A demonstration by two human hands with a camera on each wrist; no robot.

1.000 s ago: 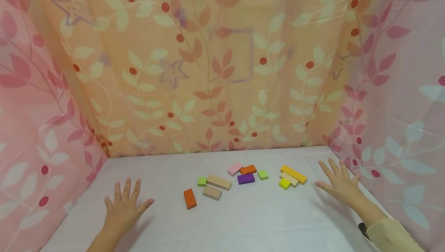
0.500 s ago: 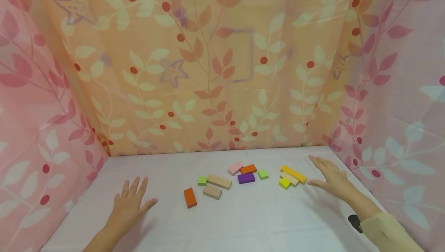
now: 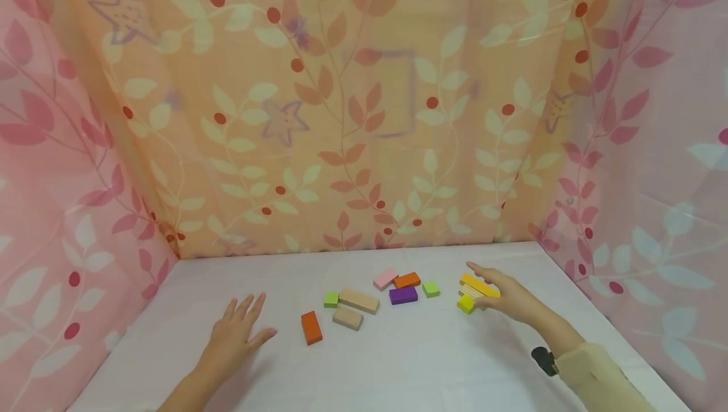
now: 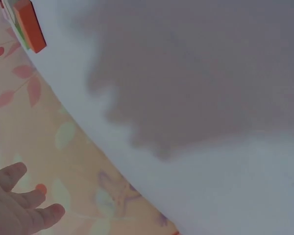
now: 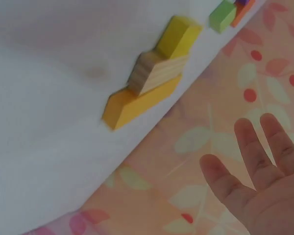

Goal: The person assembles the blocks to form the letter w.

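Note:
My right hand (image 3: 512,296) hovers over the right-hand group of blocks, fingers extended and thumb apart, holding nothing. That group has a long orange-yellow block (image 3: 478,285), a striped wooden block (image 5: 157,72) and a small yellow block (image 3: 466,303), lying side by side; the hand partly covers them in the head view. My left hand (image 3: 230,336) is spread above the white table at the left, with nothing in it. Nearest to it lies an orange block (image 3: 311,328). Beyond that are two plain wooden blocks, a longer one (image 3: 359,301) and a shorter one (image 3: 347,318).
A light green block (image 3: 331,299) touches the long wooden one. At the middle back lie a pink block (image 3: 386,279), another orange block (image 3: 407,280), a purple block (image 3: 403,295) and a second green block (image 3: 431,289). Patterned curtains (image 3: 341,115) enclose the white table (image 3: 398,368).
My right hand has moved left from the table's right side to over the yellow and striped blocks. My left hand has shifted right, towards the orange block. The blocks have stayed put.

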